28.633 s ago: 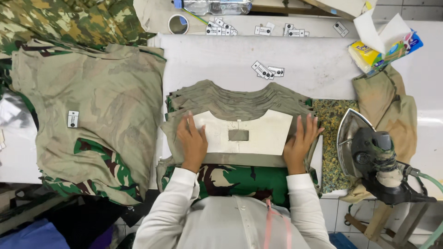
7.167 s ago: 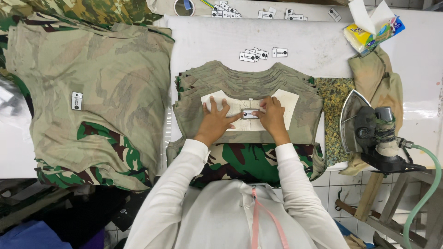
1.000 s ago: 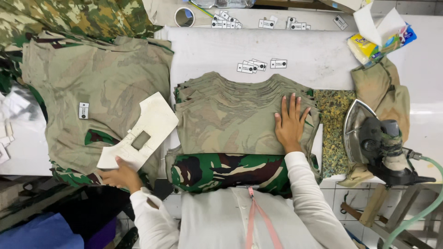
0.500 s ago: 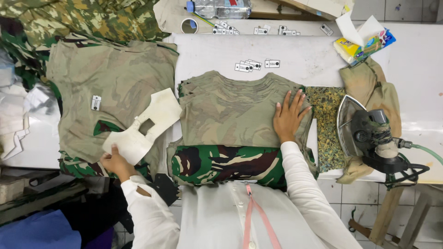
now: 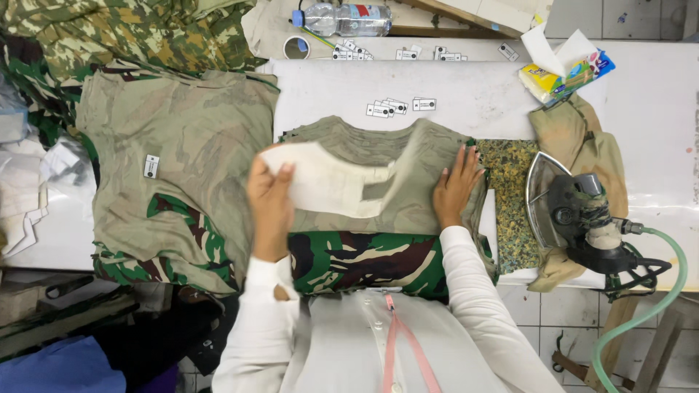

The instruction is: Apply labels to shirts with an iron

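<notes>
Cardboard template (image 5: 328,185) is pinched in the left hand (image 5: 268,204) fingers, held just above the folded olive shirt (image 5: 408,182) as a folding guide, while the right hand (image 5: 455,188) lies flat, fingers spread, pinning that shirt's right edge beside the iron (image 5: 575,218).

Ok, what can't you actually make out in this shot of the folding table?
Head view only:
- Folded garment: its middle is hidden behind the white card template in the left hand.
- Template's right end: motion-blurred.
- Small tags: too small to tell apart.
- Steam iron's hose: cut off by the bottom edge.
</notes>
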